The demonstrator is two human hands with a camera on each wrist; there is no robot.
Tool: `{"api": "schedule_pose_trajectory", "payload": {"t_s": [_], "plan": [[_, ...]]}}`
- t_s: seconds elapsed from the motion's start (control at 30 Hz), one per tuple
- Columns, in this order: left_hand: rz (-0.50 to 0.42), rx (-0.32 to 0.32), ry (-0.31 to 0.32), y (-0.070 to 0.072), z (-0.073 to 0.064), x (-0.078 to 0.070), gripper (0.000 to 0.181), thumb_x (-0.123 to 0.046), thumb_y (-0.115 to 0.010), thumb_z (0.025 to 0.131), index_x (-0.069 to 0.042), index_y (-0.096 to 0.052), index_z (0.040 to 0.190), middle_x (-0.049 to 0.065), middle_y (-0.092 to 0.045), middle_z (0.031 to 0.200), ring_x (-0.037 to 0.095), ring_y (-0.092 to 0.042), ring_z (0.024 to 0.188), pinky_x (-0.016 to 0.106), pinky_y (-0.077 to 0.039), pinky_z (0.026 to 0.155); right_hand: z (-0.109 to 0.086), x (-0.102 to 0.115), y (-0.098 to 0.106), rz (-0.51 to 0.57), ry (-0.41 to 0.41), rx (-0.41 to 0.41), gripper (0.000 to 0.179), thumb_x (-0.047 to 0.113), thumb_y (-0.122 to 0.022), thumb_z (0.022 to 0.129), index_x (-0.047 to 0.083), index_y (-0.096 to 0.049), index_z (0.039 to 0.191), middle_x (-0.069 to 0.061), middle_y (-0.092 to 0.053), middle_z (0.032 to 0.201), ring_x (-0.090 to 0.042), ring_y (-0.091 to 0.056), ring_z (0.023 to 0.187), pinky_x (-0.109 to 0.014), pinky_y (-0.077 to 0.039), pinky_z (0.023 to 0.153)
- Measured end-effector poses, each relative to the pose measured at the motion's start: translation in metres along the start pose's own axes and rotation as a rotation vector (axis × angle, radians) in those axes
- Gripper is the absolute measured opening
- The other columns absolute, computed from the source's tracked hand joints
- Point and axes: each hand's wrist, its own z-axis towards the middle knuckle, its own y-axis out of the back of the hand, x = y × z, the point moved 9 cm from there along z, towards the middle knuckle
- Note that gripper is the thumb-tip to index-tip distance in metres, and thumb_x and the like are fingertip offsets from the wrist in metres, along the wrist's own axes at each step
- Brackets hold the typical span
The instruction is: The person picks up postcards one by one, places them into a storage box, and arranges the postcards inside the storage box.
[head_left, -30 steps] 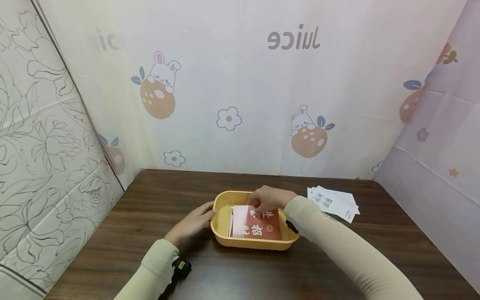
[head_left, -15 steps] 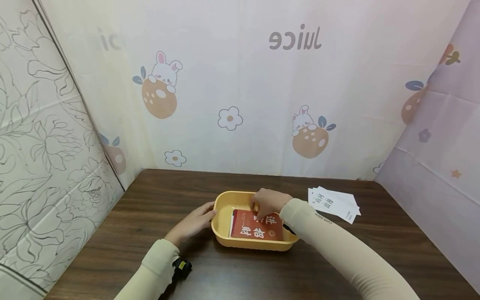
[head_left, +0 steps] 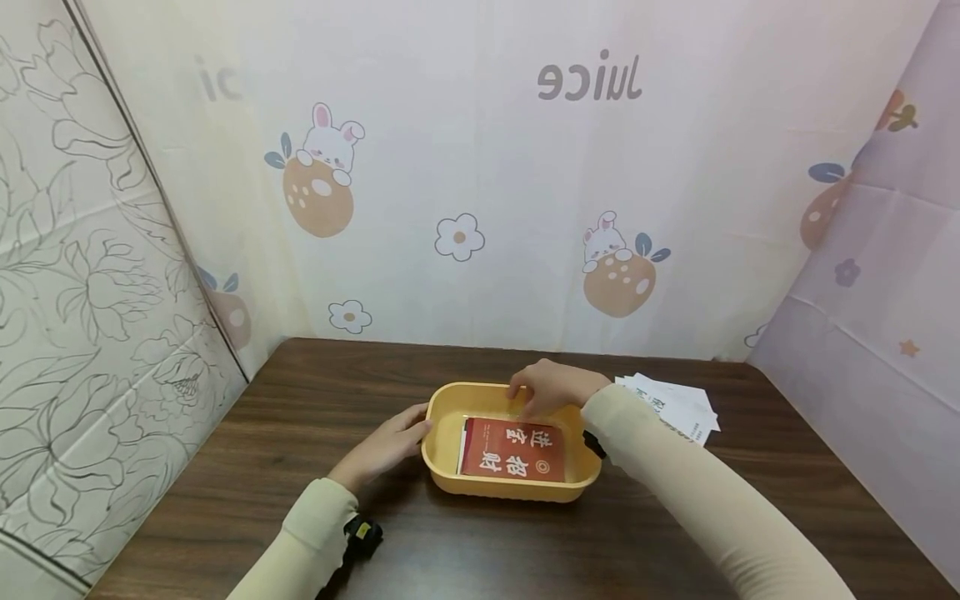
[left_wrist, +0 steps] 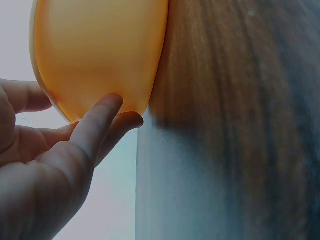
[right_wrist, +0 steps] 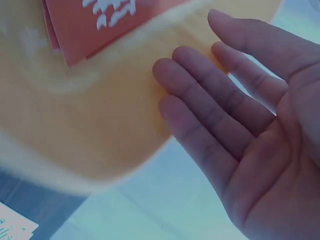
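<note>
A yellow plastic basin (head_left: 446, 417) stands on the table. Inside it lies a red envelope (head_left: 498, 450) with white characters, flat on a small stack whose white and dark edges show at its left. My left hand (head_left: 386, 446) is at the basin's left end, its fairly straight fingers and thumb touching the outside of the wall in the left wrist view. Over the basin's back right rim is my right hand (head_left: 558, 385). In the right wrist view its extended fingers (right_wrist: 192, 127) hold nothing and stand apart from the envelope.
White printed cards (head_left: 678, 404) lie fanned on the brown wooden table (head_left: 337, 375) to the right, partly behind the right sleeve. A patterned curtain (head_left: 480, 167) hangs behind the table, with fabric on both sides.
The red envelope has gone from tilted under my right hand to flat in the basin. My right hand has let go and moved back and right. The left hand stays put.
</note>
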Motion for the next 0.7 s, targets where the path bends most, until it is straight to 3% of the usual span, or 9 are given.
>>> {"api": "schedule_pose_trajectory", "payload": {"t_s": [0.2,0.43,0.7], "plan": [[-0.002,-0.003,0.004,0.001,0.0,0.0,0.049,-0.019,-0.041,0.11,0.0,-0.033,0.154,0.024,-0.043,0.149,0.033,-0.052,0.128,0.044,-0.049,0.101,-0.007,-0.013,0.014,0.066,0.032,-0.023,0.029,0.014,-0.078,0.089,0.015,-0.072,0.117,0.001,-0.067,0.103,-0.016,-0.062,0.09,-0.034,-0.057,0.08],[0.002,0.004,-0.008,0.002,0.0,0.0,0.049,-0.019,-0.041,0.11,0.001,-0.033,0.153,0.025,-0.043,0.148,0.035,-0.052,0.128,0.044,-0.049,0.101,-0.021,-0.027,0.029,0.092,0.132,-0.066,0.026,0.012,-0.074,0.092,0.009,-0.07,0.118,0.005,-0.068,0.095,-0.013,-0.064,0.088,-0.034,-0.056,0.078],[-0.005,0.0,0.001,0.002,0.001,0.0,0.049,-0.02,-0.042,0.11,0.0,-0.033,0.154,0.024,-0.043,0.148,0.034,-0.053,0.128,0.044,-0.049,0.101,-0.042,-0.055,0.046,0.113,0.125,-0.148,0.024,0.013,-0.072,0.093,0.009,-0.07,0.117,0.005,-0.069,0.092,-0.014,-0.065,0.088,-0.034,-0.056,0.077]]}}
